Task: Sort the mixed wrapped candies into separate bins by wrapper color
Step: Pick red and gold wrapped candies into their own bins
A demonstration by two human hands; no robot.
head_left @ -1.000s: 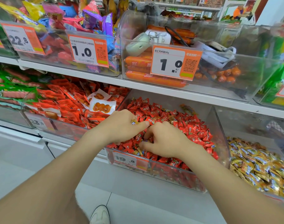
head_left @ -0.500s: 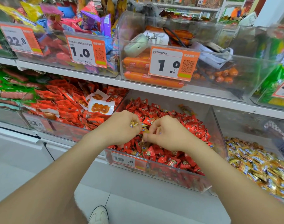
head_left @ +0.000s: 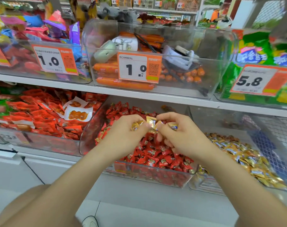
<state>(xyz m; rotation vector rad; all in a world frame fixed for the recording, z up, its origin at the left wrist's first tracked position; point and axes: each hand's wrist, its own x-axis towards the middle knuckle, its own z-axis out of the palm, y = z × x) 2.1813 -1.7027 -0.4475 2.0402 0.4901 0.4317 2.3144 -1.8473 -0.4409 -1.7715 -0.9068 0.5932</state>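
Both hands hung close together over the clear bin (head_left: 164, 169) of red candies (head_left: 155, 155) on the lower shelf. The left hand (head_left: 125, 130) and the right hand (head_left: 182, 136) each had fingers curled round gold-wrapped candies (head_left: 151, 122), which met between their fingertips. Just to the right stood the neighbouring bin (head_left: 211, 185) heaped with gold candies (head_left: 247, 156).

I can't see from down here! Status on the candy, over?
Left hand and right hand both pinching gold candies over the red candy bin. Gold candy bin sits right. Nothing seen blocking.
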